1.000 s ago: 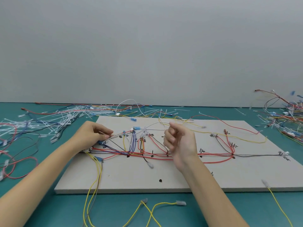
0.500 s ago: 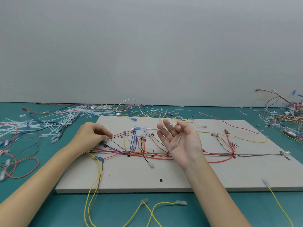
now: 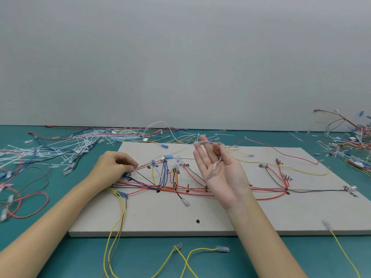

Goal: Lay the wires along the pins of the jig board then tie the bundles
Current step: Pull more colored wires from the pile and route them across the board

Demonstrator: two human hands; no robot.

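Since the earlier frames our right hand [image 3: 219, 173] has uncurled: before it was a loose fist over the board, now the palm is turned up with the fingers straight and wide, holding nothing tight. A thin white wire [image 3: 215, 164] lies across this palm, with its clear terminal near the heel of the hand. We judge that we let it rest there to see its free end before we lay it along the pins.

Our left hand [image 3: 115, 167] stays at the left part of the jig board [image 3: 220, 215], and its grip is narrow: thumb and fingertips pinch the wires at a pin, probably to keep this end from slipping while the other end is guided.

The task's wires are mostly on the board already. Red, black, blue, yellow and white ones run along a common line across the middle and branch up to marked pins. We cannot count them exactly because they overlap. Two yellow wires [image 3: 118, 227] hang over the near edge onto the desk [image 3: 241, 257].

Further out, one heap of white cable ties [image 3: 80, 141] lies behind on the left, and one pile of spare wires [image 3: 353, 145] lies at the far right.
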